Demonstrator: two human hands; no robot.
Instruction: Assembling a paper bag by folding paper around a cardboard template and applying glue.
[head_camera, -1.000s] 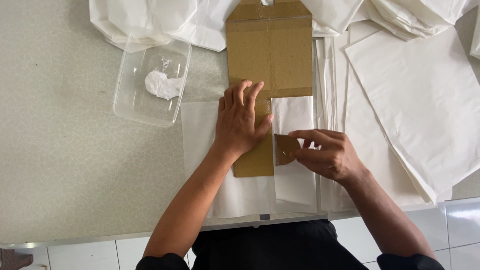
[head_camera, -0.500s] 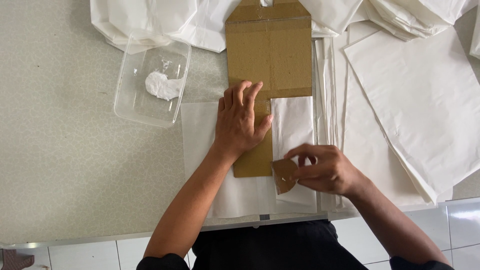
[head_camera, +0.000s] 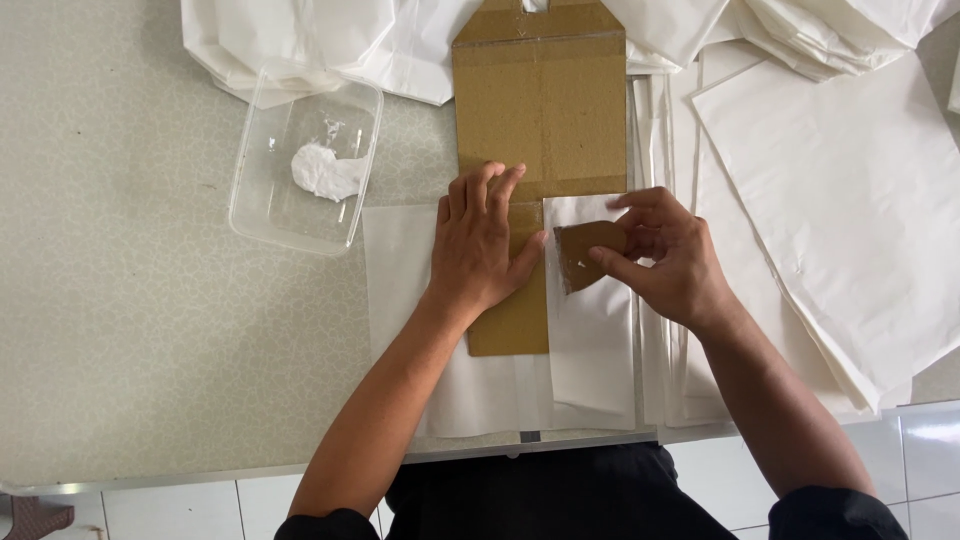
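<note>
My left hand (head_camera: 484, 245) lies flat, fingers spread, on a long brown cardboard strip (head_camera: 540, 110) that runs down the middle of a white paper sheet (head_camera: 400, 280). The paper's right flap (head_camera: 595, 340) is folded over the cardboard's edge. My right hand (head_camera: 665, 255) pinches a small brown cardboard scrap (head_camera: 585, 252) and presses it on the upper part of that flap, just right of my left thumb.
A clear plastic tub (head_camera: 305, 160) with a blob of white paste (head_camera: 325, 172) stands at the upper left. Stacks of white paper sheets (head_camera: 850, 200) cover the right side and the far edge. The table's metal-trimmed near edge (head_camera: 200, 478) runs below.
My right hand has carried the cardboard scrap up along the folded flap, from its lower part to near its top. My left hand has stayed flat on the cardboard.
</note>
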